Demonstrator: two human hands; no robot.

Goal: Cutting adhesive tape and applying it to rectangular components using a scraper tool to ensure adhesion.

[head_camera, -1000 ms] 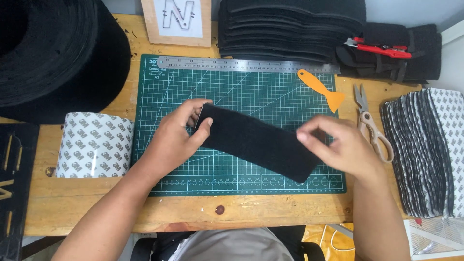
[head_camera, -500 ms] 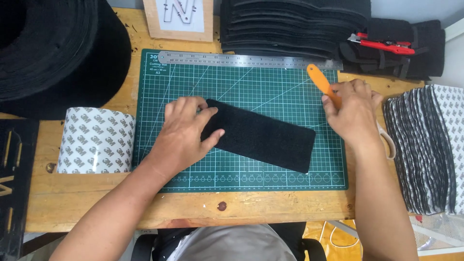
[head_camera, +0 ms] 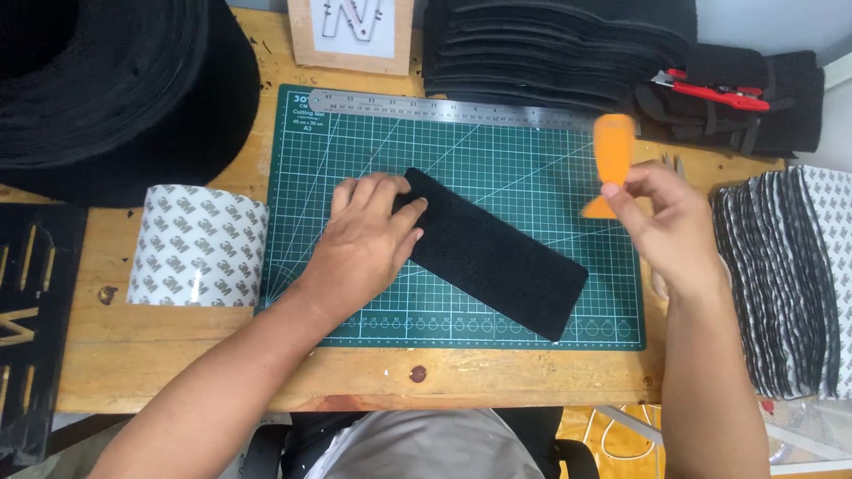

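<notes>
Felt, a fuzzy black rectangular strip (head_camera: 493,251), lay slantwise on the gridded green cutting mat (head_camera: 532,160). Left hand (head_camera: 364,244) pressed flat on its upper-left end, fingers spread. Right hand (head_camera: 670,226) hovered above the mat's right edge, fingertips pinching a blurred orange plastic scraper (head_camera: 611,151).

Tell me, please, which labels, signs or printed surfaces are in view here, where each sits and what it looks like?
Letter sign: top centre, behind the cutting mat; wooden frame, white panel with one raised letter.
Printed tape roll: left of the mat; white backing with a repeated grey mark.
Black sign panel: far left edge; black with gold strokes.
Printed-backed pieces: stacked at right; white with grey marks.
</notes>
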